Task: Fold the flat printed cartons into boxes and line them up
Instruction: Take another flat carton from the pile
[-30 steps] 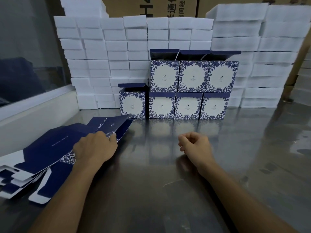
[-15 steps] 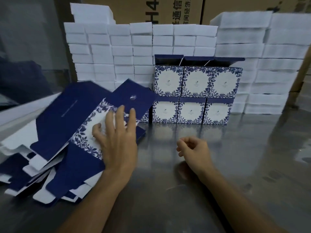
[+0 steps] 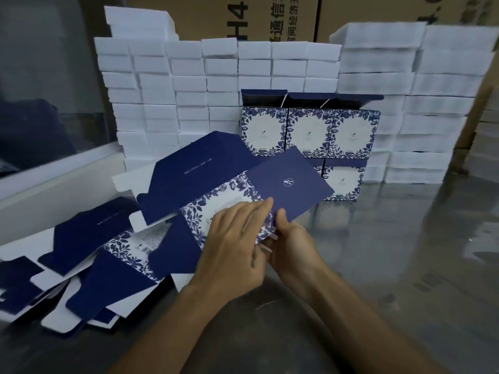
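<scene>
A flat carton (image 3: 232,182) is held up off the table (image 3: 391,265) by both hands, tilted w/ its far end raised toward the built boxes. The left hand (image 3: 235,244) lies on top of it, fingers (image 3: 259,209) fairly straight and close together, pressed on the white and blue leaf-print panel; whether the thumb is hooked under can't be told. The right hand (image 3: 291,247) is set at the near edge of the dark blue panel w/ the small round logo, thumb on top and the other fingers curled beneath, so the edge is pinched. The two hands are touching or nearly so; the fingertips are blurred. To the left, a loose pile of flat cartons (image 3: 89,260) is spread on the table, blue sides and white undersides overlapping, reaching up to the white ledge (image 3: 54,201) along the table's left side. At the back centre, finished boxes (image 3: 310,130) are stacked in two rows against a wall of white foam blocks (image 3: 189,90): three are seen in the top row w/ dark lid flaps standing open, and only the rt end of the bottom row is seen clearly, the rest being hidden behind the held carton. More foam blocks are piled higher at the rt. Brown shipping boxes (image 3: 270,20) w/ black printed characters are seen behind the foam. Soft reflections are shown on the dark metal table top.
</scene>
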A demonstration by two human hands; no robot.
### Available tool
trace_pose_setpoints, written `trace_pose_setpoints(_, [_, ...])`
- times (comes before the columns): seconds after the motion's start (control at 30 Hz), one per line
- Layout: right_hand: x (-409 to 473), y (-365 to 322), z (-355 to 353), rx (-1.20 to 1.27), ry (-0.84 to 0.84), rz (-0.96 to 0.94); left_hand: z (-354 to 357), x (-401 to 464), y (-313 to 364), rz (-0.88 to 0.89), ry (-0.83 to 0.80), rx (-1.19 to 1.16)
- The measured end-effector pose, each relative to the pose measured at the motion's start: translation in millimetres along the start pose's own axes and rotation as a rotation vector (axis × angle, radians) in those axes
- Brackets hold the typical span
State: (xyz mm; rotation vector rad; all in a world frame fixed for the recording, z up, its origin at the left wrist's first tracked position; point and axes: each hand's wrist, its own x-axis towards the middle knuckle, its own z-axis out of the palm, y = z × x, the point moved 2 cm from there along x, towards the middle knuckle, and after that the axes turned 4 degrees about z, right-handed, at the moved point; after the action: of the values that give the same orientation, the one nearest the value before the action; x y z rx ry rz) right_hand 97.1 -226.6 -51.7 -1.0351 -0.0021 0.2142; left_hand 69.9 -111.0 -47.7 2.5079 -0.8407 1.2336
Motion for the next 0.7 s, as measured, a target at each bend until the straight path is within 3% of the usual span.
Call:
trace_pose_setpoints(0.13, [13.3, -8.4, -26.5, -0.171, 0.310, -0.196, -0.5, -3.4, -11.0, -0.100, -0.033, 0.027])
trace_pose_setpoints(0.27, [18.1, -20.9, -55.6, -0.215, 0.577, -0.330, -11.5, -7.5, -42.8, -0.378, 0.031, 0.166])
trace_pose_setpoints(0.33, [19.7, -24.0, -63.6, -0.208, 0.597, -0.319, -15.2, -12.0, -57.5, -0.505, 0.017, 0.107])
trace_pose_setpoints(0.47, [19.1, -27.1, -72.8, -0.183, 0.640, -0.331, -9.0, -17.5, -63.6, -0.755, 0.061, -0.446])
trace_pose_setpoints(0.57, [16.0, -30.4, -73.4, -0.149, 0.618, -0.343, -2.9, -18.8, -64.2, -0.770, 0.044, -0.448])
trace_pose_setpoints(0.7, [17.5, -30.2, -64.4, -0.137, 0.469, -0.426, -2.6, -16.9, -60.9, -0.679, 0.076, -0.386])
